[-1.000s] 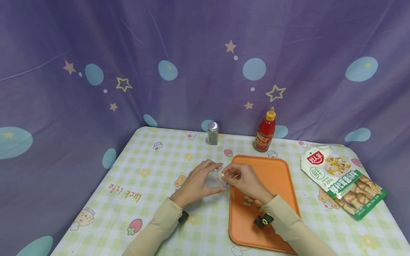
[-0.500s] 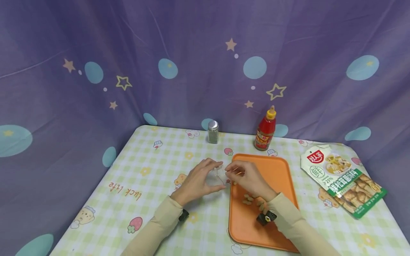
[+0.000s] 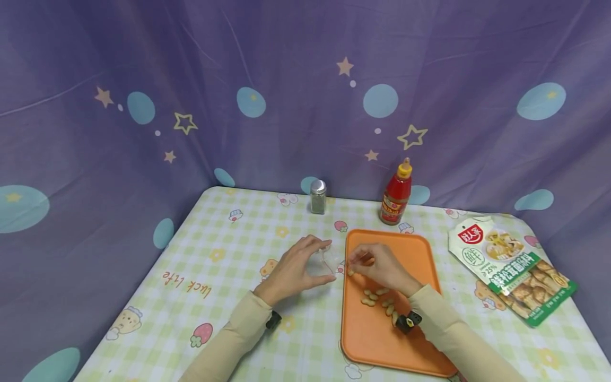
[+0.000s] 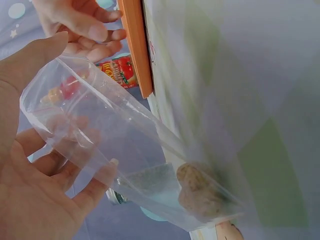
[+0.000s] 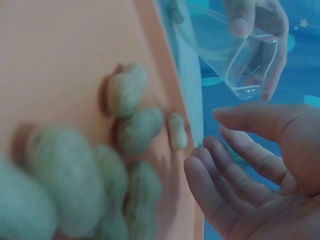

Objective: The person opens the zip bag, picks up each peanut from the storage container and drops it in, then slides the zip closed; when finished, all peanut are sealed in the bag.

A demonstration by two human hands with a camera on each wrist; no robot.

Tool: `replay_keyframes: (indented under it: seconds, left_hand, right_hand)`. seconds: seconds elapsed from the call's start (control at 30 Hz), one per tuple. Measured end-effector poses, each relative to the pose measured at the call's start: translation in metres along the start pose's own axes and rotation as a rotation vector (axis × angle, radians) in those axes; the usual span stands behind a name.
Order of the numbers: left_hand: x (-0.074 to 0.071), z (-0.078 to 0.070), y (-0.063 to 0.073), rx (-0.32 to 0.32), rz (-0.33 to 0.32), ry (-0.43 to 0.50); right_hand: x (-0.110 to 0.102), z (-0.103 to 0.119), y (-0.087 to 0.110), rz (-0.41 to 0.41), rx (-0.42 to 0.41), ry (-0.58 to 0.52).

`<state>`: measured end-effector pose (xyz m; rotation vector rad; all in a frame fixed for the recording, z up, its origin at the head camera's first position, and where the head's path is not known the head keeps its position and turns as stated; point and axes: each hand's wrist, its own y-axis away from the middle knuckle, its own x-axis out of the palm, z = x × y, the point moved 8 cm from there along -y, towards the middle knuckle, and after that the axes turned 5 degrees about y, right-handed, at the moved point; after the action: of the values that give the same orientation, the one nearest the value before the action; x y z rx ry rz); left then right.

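Observation:
My left hand (image 3: 293,271) holds a clear plastic bag (image 4: 135,132) by its mouth, thumb on one side and fingers on the other. At the bag's bottom, low in the left wrist view, lie peanuts (image 4: 197,192) in their shells. Over the left edge of an orange tray (image 3: 377,342), my right hand (image 3: 379,267) has its thumb and fingers apart, with nothing between them in the right wrist view. Close by its fingertips, a single peanut (image 5: 177,132) lies near the tray's edge. Several more peanuts (image 5: 65,177) sit on the tray under the right wrist.
Behind the tray stands a red sauce bottle (image 3: 395,195) with a yellow cap. A glass shaker (image 3: 317,197) with a metal top is at the table's back. To the right lies a green and white food packet (image 3: 511,269). A checked cloth (image 3: 181,323) covers the table.
My right hand has moved from the bag's mouth to the right and down over the tray, and the small pale thing in its fingertips is gone. The left hand has stayed put with the bag.

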<state>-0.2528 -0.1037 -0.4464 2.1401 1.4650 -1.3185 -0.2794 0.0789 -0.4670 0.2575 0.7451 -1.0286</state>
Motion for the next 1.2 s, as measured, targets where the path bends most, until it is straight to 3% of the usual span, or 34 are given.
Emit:
replay_keyframes:
  seconds: [0.73,1.2]
  left_hand:
    - [0.001,0.0,0.0,0.002,0.004,-0.03]
    - [0.002,0.001,0.002,0.011,0.007,-0.006]
  right_hand:
    - [0.02,-0.016,0.003,0.111,0.068,0.106]
    - [0.022,-0.013,0.008,0.091,0.028,0.108]
